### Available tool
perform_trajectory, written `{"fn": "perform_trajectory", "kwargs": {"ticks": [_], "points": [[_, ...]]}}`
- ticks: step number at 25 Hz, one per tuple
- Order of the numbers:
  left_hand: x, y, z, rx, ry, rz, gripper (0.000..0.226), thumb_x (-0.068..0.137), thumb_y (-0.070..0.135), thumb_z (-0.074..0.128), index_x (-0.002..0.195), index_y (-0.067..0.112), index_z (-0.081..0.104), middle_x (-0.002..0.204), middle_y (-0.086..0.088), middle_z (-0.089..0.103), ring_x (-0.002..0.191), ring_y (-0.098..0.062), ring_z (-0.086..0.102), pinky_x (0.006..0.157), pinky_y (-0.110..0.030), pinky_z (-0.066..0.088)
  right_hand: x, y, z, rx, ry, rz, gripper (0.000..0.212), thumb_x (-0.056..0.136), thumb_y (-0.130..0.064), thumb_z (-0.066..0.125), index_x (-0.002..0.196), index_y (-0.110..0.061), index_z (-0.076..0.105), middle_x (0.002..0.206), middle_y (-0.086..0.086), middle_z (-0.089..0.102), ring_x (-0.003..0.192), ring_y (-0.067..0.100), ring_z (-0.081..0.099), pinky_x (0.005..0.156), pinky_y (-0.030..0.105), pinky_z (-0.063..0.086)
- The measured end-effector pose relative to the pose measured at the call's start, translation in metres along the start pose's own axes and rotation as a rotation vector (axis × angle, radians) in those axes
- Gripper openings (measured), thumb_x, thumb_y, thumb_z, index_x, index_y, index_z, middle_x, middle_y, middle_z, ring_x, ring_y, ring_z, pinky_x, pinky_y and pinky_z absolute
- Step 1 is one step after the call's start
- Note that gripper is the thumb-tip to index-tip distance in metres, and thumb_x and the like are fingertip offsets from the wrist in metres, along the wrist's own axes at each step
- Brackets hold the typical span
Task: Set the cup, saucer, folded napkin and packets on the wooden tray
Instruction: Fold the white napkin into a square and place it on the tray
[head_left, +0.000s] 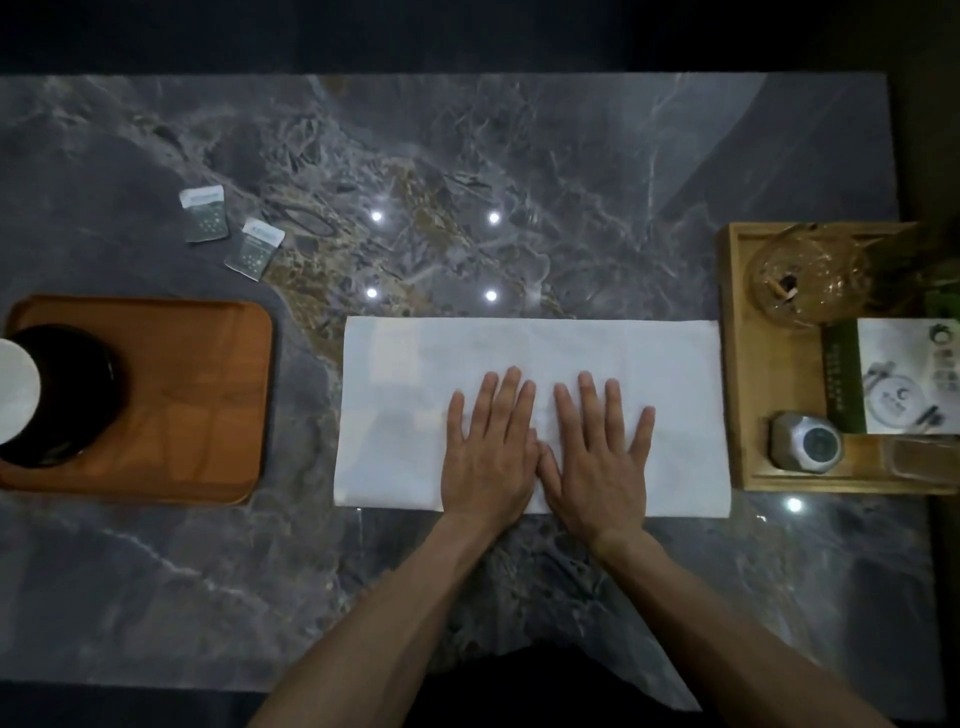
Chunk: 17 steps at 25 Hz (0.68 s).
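A white napkin (530, 353) lies flat as a wide rectangle on the marble table, in front of me. My left hand (491, 447) and my right hand (597, 452) press down on its near middle, palms flat, fingers spread, thumbs touching. The wooden tray (208, 395) sits at the left. On its left end stands a dark saucer (88, 395) with a white cup (13, 389) on it, cut off by the frame edge. Two small grey-and-white packets (205, 213) (254, 249) lie on the table beyond the tray.
A lighter wooden box tray (732, 364) stands at the right, touching the napkin's right edge. It holds a glass ashtray (800, 275), a printed card (904, 374) and a small metal tin (808, 441). The table's far edge (467, 75) meets darkness.
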<state>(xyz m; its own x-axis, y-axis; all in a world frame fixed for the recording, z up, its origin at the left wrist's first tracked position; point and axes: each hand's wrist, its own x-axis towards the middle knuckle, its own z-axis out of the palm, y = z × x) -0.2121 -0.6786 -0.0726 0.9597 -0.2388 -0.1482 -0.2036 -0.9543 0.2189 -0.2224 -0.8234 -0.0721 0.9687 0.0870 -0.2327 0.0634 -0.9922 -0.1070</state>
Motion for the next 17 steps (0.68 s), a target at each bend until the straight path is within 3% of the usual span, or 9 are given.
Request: {"fn": "perform_trajectory", "kwargs": {"ticks": [6, 12, 17], "points": [[-0.002, -0.011, -0.001, -0.003, 0.001, 0.033, 0.057, 0.101, 0.037, 0.025, 0.154, 0.018, 0.019, 0.164, -0.005, 0.017, 0.151, -0.024, 0.01, 0.12, -0.054, 0.012, 0.0, 0.004, 0.0, -0.001, 0.033, 0.024, 0.071, 0.096, -0.06, 0.024, 0.156, -0.026, 0.005, 0.165, 0.003, -0.002, 0.151, 0.029, -0.003, 0.117, 0.065, 0.004], [-0.018, -0.081, -0.02, 0.045, -0.012, -0.012, 0.059, 0.099, 0.04, 0.027, 0.155, 0.023, 0.017, 0.164, 0.0, 0.013, 0.151, -0.02, 0.008, 0.122, -0.049, 0.01, -0.008, 0.028, -0.008, 0.016, -0.004, 0.122, 0.064, 0.097, -0.056, 0.019, 0.155, -0.035, 0.0, 0.165, -0.001, -0.004, 0.151, 0.026, -0.01, 0.118, 0.063, 0.002], [-0.026, -0.122, -0.027, 0.085, -0.012, 0.013, 0.062, 0.099, 0.042, 0.026, 0.156, 0.021, 0.014, 0.165, -0.004, 0.01, 0.152, -0.02, 0.006, 0.123, -0.044, 0.004, -0.021, 0.069, -0.016, 0.031, -0.026, 0.17, 0.063, 0.096, -0.057, 0.015, 0.154, -0.037, 0.002, 0.165, -0.003, -0.004, 0.151, 0.023, -0.012, 0.121, 0.053, 0.003]]}}
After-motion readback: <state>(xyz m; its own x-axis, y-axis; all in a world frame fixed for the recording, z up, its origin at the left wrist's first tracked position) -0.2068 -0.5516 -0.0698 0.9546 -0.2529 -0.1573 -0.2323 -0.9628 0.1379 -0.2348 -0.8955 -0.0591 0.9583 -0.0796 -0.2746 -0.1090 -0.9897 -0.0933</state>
